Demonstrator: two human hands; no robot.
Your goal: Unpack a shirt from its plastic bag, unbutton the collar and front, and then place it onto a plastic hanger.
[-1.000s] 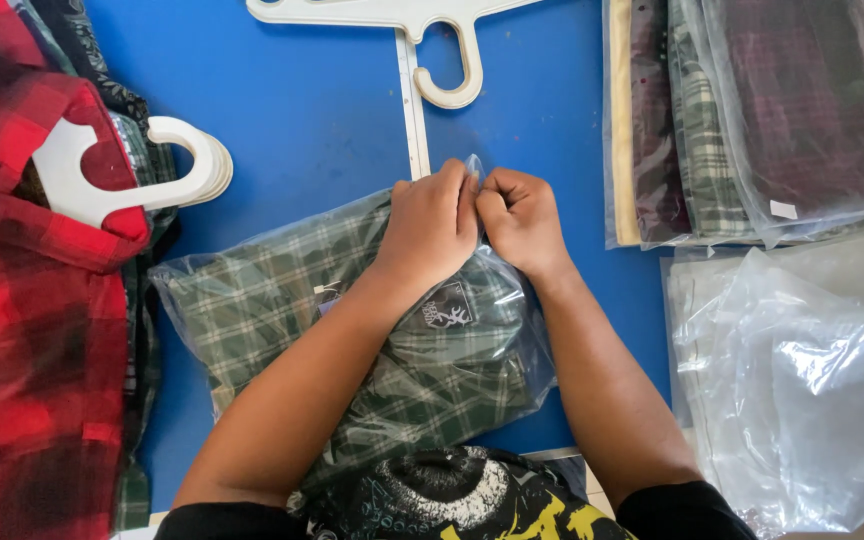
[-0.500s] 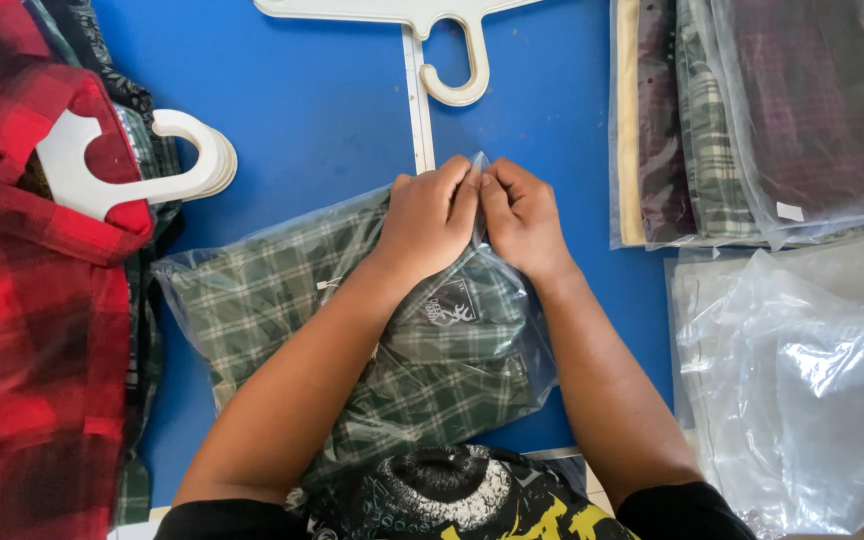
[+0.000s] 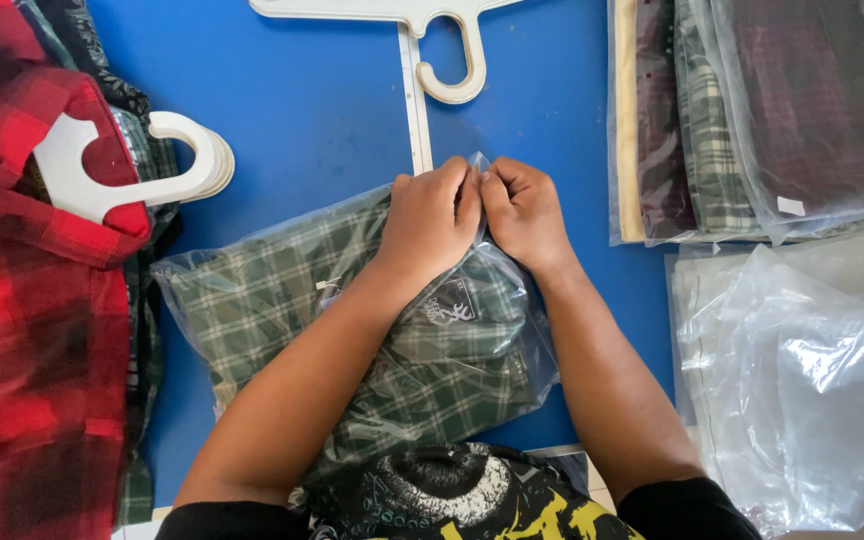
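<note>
A folded green plaid shirt (image 3: pixel 252 300) lies inside a clear plastic bag (image 3: pixel 517 345) on the blue table (image 3: pixel 322 120), in the middle of the head view. My left hand (image 3: pixel 430 222) and my right hand (image 3: pixel 524 212) rest side by side on the bag's far edge. Both pinch the plastic there with closed fingers, thumbs nearly touching. My forearms cross over the bagged shirt and hide part of it.
Red plaid shirts on white hangers (image 3: pixel 127 170) are piled at the left. A white hanger (image 3: pixel 442 40) lies at the far edge. Bagged folded shirts (image 3: pixel 772 110) are stacked at the right, above a heap of empty clear bags (image 3: pixel 802 380).
Both hands have stayed on the bag's far edge, with only slight finger shifts. The bag and shirt lie where they were.
</note>
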